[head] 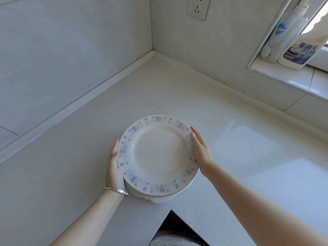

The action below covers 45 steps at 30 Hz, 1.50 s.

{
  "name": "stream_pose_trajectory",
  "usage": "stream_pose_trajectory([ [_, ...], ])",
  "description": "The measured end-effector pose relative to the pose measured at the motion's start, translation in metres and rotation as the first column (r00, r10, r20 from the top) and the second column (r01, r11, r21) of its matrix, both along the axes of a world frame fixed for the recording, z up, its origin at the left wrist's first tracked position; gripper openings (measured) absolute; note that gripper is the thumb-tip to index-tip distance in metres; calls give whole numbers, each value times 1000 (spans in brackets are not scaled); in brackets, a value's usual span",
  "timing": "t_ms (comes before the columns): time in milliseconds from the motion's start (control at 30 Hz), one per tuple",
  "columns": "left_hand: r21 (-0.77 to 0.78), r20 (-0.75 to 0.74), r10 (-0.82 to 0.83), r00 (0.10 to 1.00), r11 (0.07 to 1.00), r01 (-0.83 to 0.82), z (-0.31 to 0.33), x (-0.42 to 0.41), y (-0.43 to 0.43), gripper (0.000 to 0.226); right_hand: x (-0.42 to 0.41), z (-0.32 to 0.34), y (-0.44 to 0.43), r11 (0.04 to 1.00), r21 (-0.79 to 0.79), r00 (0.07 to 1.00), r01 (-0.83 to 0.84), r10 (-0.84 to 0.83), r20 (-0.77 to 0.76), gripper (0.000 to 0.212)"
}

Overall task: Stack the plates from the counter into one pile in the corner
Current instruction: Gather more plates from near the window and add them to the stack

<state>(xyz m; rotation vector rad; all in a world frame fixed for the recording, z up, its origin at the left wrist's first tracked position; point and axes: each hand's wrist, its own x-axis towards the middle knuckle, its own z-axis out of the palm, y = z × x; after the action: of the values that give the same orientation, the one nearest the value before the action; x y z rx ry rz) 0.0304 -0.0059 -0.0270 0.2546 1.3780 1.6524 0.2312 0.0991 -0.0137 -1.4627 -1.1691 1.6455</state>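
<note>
The pile of plates (158,157) was located over the white speckled counter (79,166), near its front notch and well apart from the corner (153,51) where the two walls met. The top plate (156,151) was white with a blue floral rim. The edges of lower white plates showed beneath it at the front. Whether the pile rested on the counter or was lifted just clear of it could not be told.

The left hand (114,167) lay against the left edge of the pile, fingers straight and together along the rim. A silver bracelet (116,190) sat on that wrist. The right hand (200,150) lay flat against the right edge, fingers straight and together, tips over the rim.

A raised white strip (79,102) ran along the back of the counter on both sides. The left wall (71,41) was faced with large pale tiles. The right wall carried a white socket (198,8). Further right, a tiled window sill (292,82) held a white cleaner bottle (300,50) and, just beside it, a clear bottle (281,32) with a blue label. Sunlight fell across the right part of the counter.
</note>
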Motion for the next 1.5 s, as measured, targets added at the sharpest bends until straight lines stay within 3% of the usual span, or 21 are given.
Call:
stream_pose_trajectory([
  [133,18,-38,-9,999,1000,10,-4,3,-1,40,4,-3,-1,995,-92,990,-31,18,-143,38],
  [233,-12,18,76,997,997,-76,-10,-4,0,53,12,-14,1,985,-175,961,-6,-43,-274,53],
  [300,-118,119,83,989,991,-69,-11,-11,2,59,16,-24,-1,969,-248,951,2,-79,-300,65],
  [400,-279,206,-42,978,955,100,-11,-14,5,70,13,-38,-9,947,-320,948,-20,-83,-306,72],
  [633,-267,219,-92,971,952,151,-11,-10,6,65,7,-41,-13,952,-305,927,-12,-104,-361,60],
  [800,-299,195,-162,967,930,216,-9,-11,5,65,6,-37,-12,959,-276,938,-63,-38,-346,57],
  [900,-371,187,-230,955,884,285,2,-23,8,67,13,-31,-8,954,-250,967,-164,107,-230,60],
  [967,-476,8,-261,965,848,233,18,-31,19,66,21,-27,-5,951,-225,977,-211,204,-58,59],
  [1000,-512,-177,-252,951,849,129,27,-30,27,62,25,-23,-3,960,-209,980,-185,196,37,55],
  [1033,-491,-425,-258,868,871,18,38,-26,36,57,31,-20,-1,974,-183,980,-134,157,122,49],
  [1067,-388,-656,-246,714,921,-40,52,-17,43,50,37,-16,0,985,-151,975,-82,111,194,43],
  [1133,-152,-896,-177,407,984,92,75,13,57,34,53,-10,1,994,-100,949,-33,63,308,31],
  [1167,-95,-924,-173,342,968,232,80,31,63,26,63,-7,-1,997,-74,930,-36,60,364,24],
  [1233,-174,-849,-397,350,834,524,91,71,77,18,90,0,-8,996,-17,859,-83,80,506,18],
  [1267,-268,-771,-557,308,723,637,93,93,83,22,105,5,-13,994,1,808,-113,91,582,18],
  [1333,-500,-635,-771,50,459,735,91,142,95,20,138,16,-28,989,-5,708,-147,109,697,22],
  [1400,-668,-520,-823,-229,225,709,87,189,102,17,174,28,-44,986,-72,627,-152,153,764,25],
  [1500,-763,-369,-807,-461,-19,646,78,254,103,16,230,38,-72,974,-192,574,-119,225,787,31],
])
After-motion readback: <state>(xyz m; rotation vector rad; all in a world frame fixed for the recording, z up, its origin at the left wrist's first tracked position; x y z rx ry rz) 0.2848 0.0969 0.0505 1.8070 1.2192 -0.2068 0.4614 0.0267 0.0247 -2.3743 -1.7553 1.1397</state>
